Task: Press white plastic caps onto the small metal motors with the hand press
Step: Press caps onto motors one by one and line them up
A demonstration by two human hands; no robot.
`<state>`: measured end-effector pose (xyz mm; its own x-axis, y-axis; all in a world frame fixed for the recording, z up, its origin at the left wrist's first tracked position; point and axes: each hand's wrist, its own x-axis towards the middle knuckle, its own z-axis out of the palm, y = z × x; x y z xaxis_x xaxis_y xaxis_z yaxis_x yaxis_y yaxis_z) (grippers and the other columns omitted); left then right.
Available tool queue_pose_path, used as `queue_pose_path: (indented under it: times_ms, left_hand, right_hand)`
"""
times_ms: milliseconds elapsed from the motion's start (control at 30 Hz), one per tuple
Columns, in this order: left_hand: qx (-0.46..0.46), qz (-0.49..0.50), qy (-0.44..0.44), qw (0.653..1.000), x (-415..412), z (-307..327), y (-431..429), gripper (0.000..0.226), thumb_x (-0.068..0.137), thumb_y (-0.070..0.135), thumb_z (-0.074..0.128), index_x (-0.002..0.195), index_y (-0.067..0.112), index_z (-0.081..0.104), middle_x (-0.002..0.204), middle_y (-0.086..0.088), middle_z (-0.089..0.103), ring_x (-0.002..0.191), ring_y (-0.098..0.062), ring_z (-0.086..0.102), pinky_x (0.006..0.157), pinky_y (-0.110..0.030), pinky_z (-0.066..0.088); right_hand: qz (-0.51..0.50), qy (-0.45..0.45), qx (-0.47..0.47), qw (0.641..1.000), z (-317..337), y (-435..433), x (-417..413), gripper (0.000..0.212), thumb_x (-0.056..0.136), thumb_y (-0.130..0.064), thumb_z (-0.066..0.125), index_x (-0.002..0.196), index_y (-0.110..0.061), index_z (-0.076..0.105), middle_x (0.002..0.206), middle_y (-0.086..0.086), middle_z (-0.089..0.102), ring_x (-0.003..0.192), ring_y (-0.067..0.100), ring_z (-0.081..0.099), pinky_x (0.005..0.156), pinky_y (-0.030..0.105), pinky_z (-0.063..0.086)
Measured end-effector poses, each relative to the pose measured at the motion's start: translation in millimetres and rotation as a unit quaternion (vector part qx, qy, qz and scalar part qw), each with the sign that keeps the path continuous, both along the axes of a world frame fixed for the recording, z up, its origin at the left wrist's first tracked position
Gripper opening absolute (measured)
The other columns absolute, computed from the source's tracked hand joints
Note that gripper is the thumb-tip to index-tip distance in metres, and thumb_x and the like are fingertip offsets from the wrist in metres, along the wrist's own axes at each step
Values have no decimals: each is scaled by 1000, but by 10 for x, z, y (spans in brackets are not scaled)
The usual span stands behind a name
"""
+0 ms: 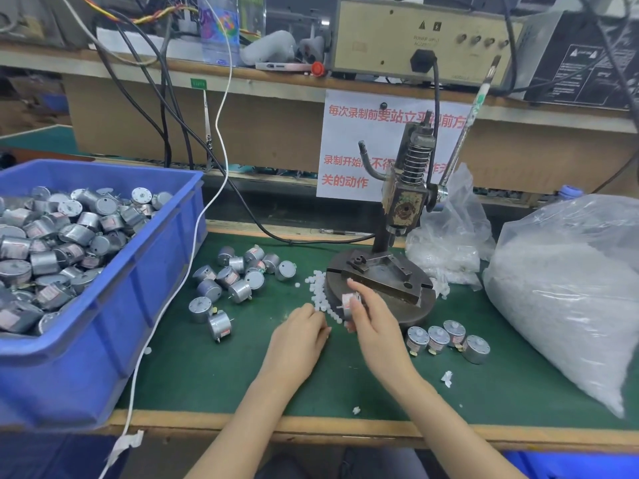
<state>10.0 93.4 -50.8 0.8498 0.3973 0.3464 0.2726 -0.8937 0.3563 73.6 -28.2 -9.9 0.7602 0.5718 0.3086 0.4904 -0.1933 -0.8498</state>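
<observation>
Nearest on my feed, a green counter with a wooden front edge carries a few white scraps. Two bare forearms reach in from below.

The left hand lies knuckles-up with its fingers bent onto a scatter of white plastic caps. I cannot tell whether it has pinched one. The right hand grips a small metal motor, held just beside the caps and in front of the press base. The motor's label is too blurred to read.

To the right, a row of four motors stands on the counter. To the left lies a cluster of loose motors, some upright and some on their sides.

Behind the hands stands the hand press, with a round dark base, a coil spring and a long lever tilted up to the right.

At far left, a blue bin is heaped with more motors, and a white cable trails past it. At right sit a large clear bag of white pieces and a smaller bag.

On the back wall, a paper sign carries red Chinese writing, partly hidden by the press. I can read "每次录制前要站立", "录制开始" and "关的动作".

On the shelf above, a beige box shows two warning triangles and the word "POWER". The rest of its lettering is blurred.
</observation>
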Motion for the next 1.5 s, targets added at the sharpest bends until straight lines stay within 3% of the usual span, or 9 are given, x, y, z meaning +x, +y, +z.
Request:
queue_pose_path:
  times_ms: [100,200,267,367,567,800,1300,1500]
  left_hand:
    - [0,-1,-21,1000,-1,0,-5,21,95,33,43,91,15,53,97,3,46,95,-13,46,64,-23,30]
    - [-45,-7,-34,998,-9,0,11,18,94,28,48,90,12,55,95,2,45,89,-16,49,64,-23,32]
    - [-78,-3,-48,996,-16,21,13,17,94,24,50,89,9,56,94,0,46,85,-18,51,67,-25,35]
    - [-136,17,-64,989,-24,60,25,16,93,20,51,88,6,57,92,-3,47,80,-22,54,73,-32,41]
    - [-165,42,-88,981,-38,73,27,16,94,16,50,84,5,55,86,-1,43,74,-26,51,71,-34,40]
    - [-144,47,-73,986,-21,67,22,18,95,18,47,86,4,53,92,-8,47,76,-28,53,74,-40,42]
    - [-160,61,-83,982,-18,108,19,18,94,13,47,87,-1,54,92,-11,47,79,-32,52,76,-41,40]
    - [-199,96,-132,966,-3,76,53,13,90,11,53,78,6,55,73,8,37,65,-16,41,59,-23,25]
  right_hand:
    - [23,7,-50,998,-100,-83,65,33,99,-22,40,132,-22,49,108,-2,55,85,5,55,76,13,47]
    - [36,-53,-99,993,-172,-82,66,37,99,-22,41,136,-19,45,107,-6,51,98,6,49,92,20,41]
    - [60,-101,-129,985,-187,-48,56,40,99,-25,40,139,-19,40,110,-6,49,102,2,45,91,10,30]
    - [87,-126,-156,976,-195,26,59,44,100,-26,39,143,-19,34,112,-9,43,102,-2,41,86,5,24]
    - [76,-124,-197,970,-301,86,86,46,101,-25,34,146,-18,27,124,2,44,109,18,50,92,23,34]
    - [77,-164,-241,954,-328,124,101,49,102,-25,31,148,-16,17,127,4,40,110,20,49,92,31,38]
    - [78,-271,-336,899,-304,222,131,53,102,-31,27,149,-14,11,124,7,39,101,23,51,79,28,40]
    - [75,-283,-339,894,-326,228,108,52,102,-32,28,149,-15,14,121,7,39,96,24,51,71,29,39]
